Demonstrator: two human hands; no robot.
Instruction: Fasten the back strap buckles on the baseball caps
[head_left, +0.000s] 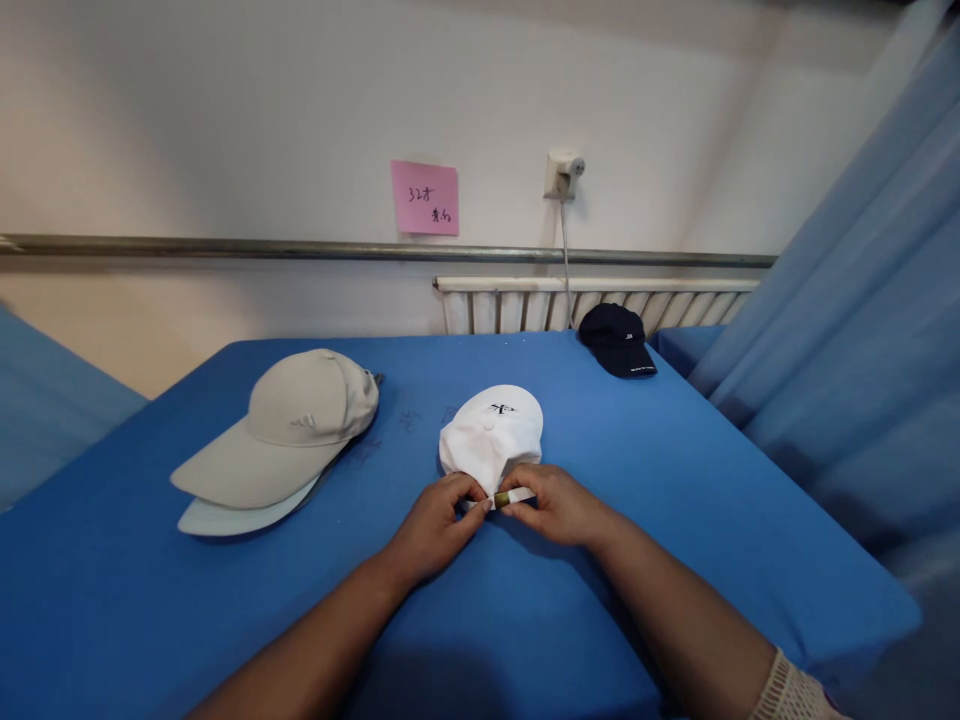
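A white baseball cap (484,440) with black lettering lies in front of me, its brim pointing away and its back strap toward me. My left hand (439,525) pinches the left side of the strap at the back of the cap. On the other side, my right hand (551,505) is closed on the strap's right part. Between my fingertips shows a brass-coloured buckle (502,499) on the white strap. The fingers of both hands hide parts of the strap.
At the left, a beige cap (300,420) rests on a pale cap (232,518) on the blue-covered table (465,620). A dark navy cap (616,338) sits at the far right corner. Behind are a radiator (510,310) and a metal rail (300,248); a blue curtain (862,400) hangs at the right.
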